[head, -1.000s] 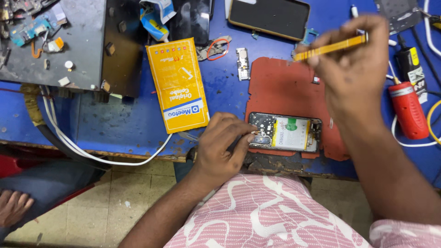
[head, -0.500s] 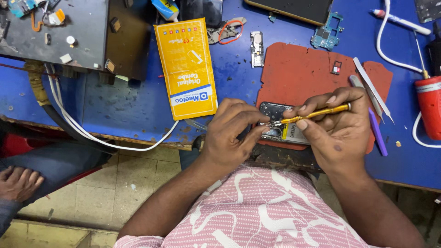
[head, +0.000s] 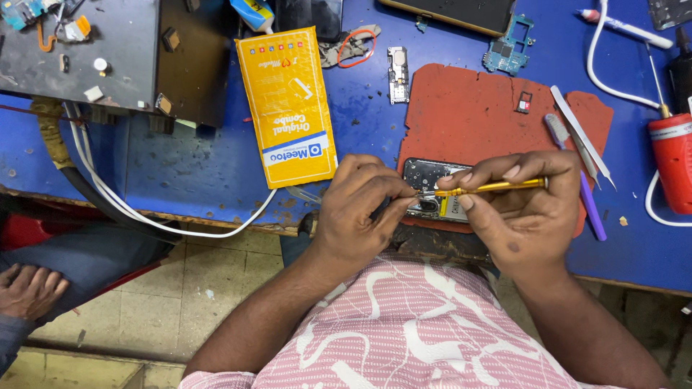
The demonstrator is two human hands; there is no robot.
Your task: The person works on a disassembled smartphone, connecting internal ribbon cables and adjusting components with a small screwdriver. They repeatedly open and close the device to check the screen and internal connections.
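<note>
On red rubber mat (head: 476,108): right hand (head: 515,209), pinching slim yellow screwdriver (head: 490,188), now down from raised position; tip at opened black phone (head: 432,189); left hand (head: 360,209) pinches phone edge.

glossy yellow metal screwdriver (head: 497,187), matt red rubber mat (head: 468,115), scuffed blue-painted bench (head: 202,173), glossy yellow plastic packet (head: 288,101).

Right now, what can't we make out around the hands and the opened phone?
Head view only:
- Opened phone: lower half hidden by both hands.
- Yellow screwdriver: tip too small to tell what it touches.
- Left hand: fingertips curl over the phone; whether they pinch anything is hidden.
- Right hand: palm side hidden.
- Black panel: cut off by the top edge.
- Red cylinder: cut off by the right edge.
</note>
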